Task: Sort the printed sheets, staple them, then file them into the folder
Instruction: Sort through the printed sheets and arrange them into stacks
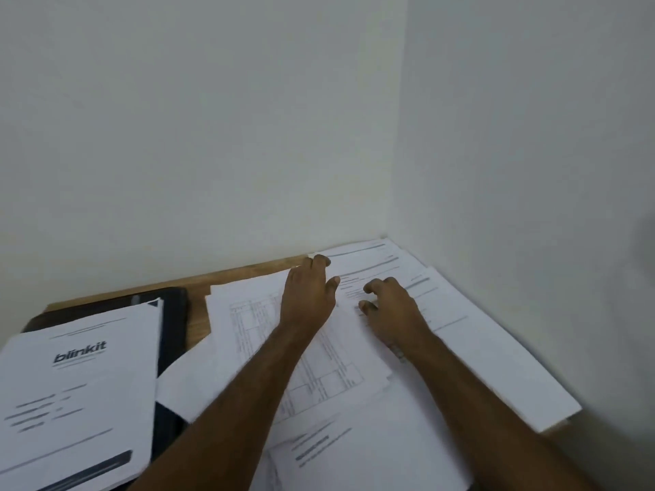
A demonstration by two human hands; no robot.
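Left hand [307, 292] flat, right hand [390, 308] loosely curled on scattered sheets [319, 366], stack [81, 384] covering dark folder [173, 313]

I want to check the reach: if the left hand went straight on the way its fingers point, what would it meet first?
Most likely the white back wall. The left hand points across the far white printed sheet, near the wooden table edge; depth is unclear.

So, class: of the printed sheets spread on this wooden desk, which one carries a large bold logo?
The white sheet at the left, lying on the black folder: it reads "blinkit". The others show only tables or fine text.
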